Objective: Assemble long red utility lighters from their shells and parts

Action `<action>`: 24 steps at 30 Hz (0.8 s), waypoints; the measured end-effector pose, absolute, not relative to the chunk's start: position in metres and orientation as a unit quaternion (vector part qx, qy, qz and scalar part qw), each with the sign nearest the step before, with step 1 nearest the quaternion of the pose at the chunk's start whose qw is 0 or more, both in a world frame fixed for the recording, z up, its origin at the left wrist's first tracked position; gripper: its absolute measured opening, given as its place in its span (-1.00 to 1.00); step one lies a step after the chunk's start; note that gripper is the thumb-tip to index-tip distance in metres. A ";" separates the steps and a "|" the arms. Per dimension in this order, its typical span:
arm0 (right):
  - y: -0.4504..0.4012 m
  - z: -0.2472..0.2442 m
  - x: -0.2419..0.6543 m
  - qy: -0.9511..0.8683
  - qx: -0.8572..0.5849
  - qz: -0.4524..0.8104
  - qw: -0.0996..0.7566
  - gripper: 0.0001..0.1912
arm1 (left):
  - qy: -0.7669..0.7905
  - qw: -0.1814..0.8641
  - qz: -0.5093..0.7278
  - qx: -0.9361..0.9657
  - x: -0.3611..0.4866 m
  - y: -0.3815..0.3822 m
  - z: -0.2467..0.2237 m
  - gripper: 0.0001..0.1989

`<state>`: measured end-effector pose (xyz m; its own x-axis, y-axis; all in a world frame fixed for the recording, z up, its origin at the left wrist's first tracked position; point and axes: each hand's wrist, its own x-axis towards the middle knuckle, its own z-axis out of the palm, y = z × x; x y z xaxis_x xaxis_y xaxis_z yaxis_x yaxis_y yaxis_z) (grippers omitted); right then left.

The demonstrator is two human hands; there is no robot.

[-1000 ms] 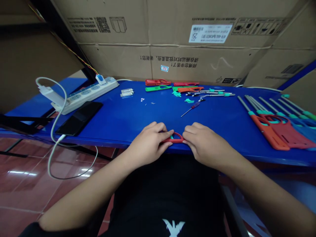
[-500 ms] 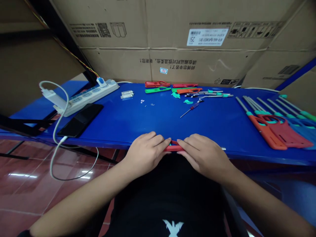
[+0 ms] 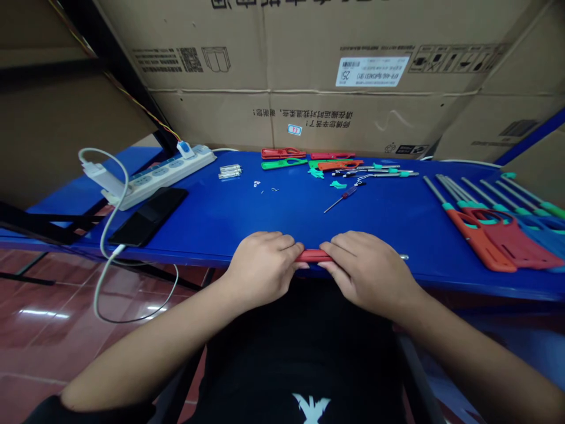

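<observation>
The left hand (image 3: 267,265) and right hand (image 3: 366,268) both pinch a long, slim red plastic handle (image 3: 313,255), probably to keep it steady.

White plastic power strip (image 3: 170,172), left end of blue counter (image 3: 212,224), white block charger (image 3: 103,178) plugged in. Black rectangular phone (image 3: 150,217) beside it, white charging cable (image 3: 117,250) attached, looping below counter edge. Behind: brown cardboard (image 3: 220,112), upside-down print, white rectangular label (image 3: 372,71). Reddish tiled floor (image 3: 44,347).
</observation>
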<state>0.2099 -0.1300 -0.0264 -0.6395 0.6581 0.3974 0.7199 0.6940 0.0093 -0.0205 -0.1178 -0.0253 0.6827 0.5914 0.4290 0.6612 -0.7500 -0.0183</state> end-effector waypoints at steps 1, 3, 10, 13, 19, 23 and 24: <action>-0.128 -0.024 0.211 -0.905 -0.379 -0.090 0.168 -0.80 | -0.344 0.087 -0.203 -0.913 -0.021 -0.117 -0.026 -0.74; -0.122 -0.018 0.212 -0.918 -0.358 -0.103 0.134 -0.80 | -0.343 0.088 -0.204 -0.913 -0.021 -0.117 -0.026 -0.75; -0.109 -0.011 0.207 -0.920 -0.347 -0.128 0.128 -0.84 | -0.365 0.118 -0.177 -0.907 -0.015 -0.111 -0.019 -0.76; -0.107 -0.014 0.206 -0.917 -0.356 -0.128 0.128 -0.83 | -0.361 0.112 -0.178 -0.908 -0.011 -0.107 -0.022 -0.76; -0.103 -0.020 0.203 -0.919 -0.357 -0.124 0.115 -0.82 | -0.361 0.109 -0.220 -0.899 -0.009 -0.101 -0.036 -0.75; -0.103 -0.023 0.201 -0.915 -0.369 -0.118 0.111 -0.79 | -0.362 0.110 -0.226 -0.898 -0.010 -0.099 -0.042 -0.76; -0.103 -0.023 0.202 -0.913 -0.377 -0.115 0.107 -0.78 | -0.363 0.110 -0.227 -0.897 -0.010 -0.099 -0.042 -0.76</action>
